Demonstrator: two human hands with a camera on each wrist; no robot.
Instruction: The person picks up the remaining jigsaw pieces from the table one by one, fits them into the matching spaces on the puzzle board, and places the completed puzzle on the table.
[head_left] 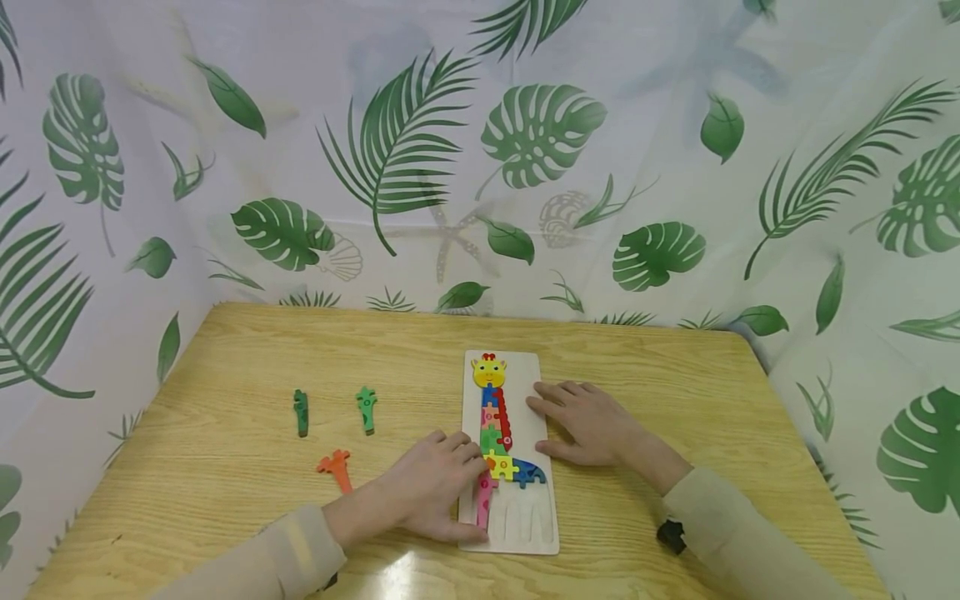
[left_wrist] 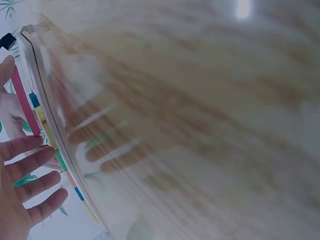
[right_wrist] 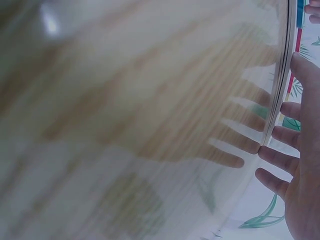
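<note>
Lower centre of the frame, we note the pink piece [head_left: 484,503] at the board's [head_left: 525,373] lower left, long axis up-frame, pinched end to end by the nearer left hand [head_left: 437,485]; right hand [head_left: 587,425], grasping nothing, lies at the right edge.

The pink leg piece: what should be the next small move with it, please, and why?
Probably press the pink leg piece down into the board with the left hand: its fingers hold the piece at both ends, and in the left wrist view it seems raised from the board. The right hand is at the board's right edge.
</note>
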